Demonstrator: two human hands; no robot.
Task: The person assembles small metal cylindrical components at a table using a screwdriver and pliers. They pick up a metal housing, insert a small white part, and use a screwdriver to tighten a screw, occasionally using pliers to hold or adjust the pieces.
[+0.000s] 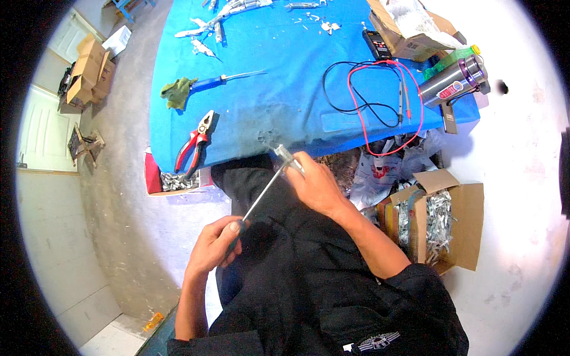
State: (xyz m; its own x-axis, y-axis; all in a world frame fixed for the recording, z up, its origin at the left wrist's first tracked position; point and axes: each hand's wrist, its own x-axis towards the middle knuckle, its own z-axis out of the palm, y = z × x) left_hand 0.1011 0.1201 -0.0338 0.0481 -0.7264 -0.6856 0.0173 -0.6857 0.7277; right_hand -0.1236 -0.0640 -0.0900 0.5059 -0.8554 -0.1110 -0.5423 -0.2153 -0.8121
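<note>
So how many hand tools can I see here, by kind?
Screwdrivers: 2, one in the left hand, its tip at a part in the right hand, one on the table
Pliers: 1
Total: 3

A single head-worn fisheye view looks steeply down from the person's own eye level onto the lap, with both forearms entering from the lower edge and the hands close beneath the lens. It faces forward over the blue-covered desk (267, 71), whose straight edges bow toward the dark circular rim, with concrete floor (119, 196) at left.
</note>
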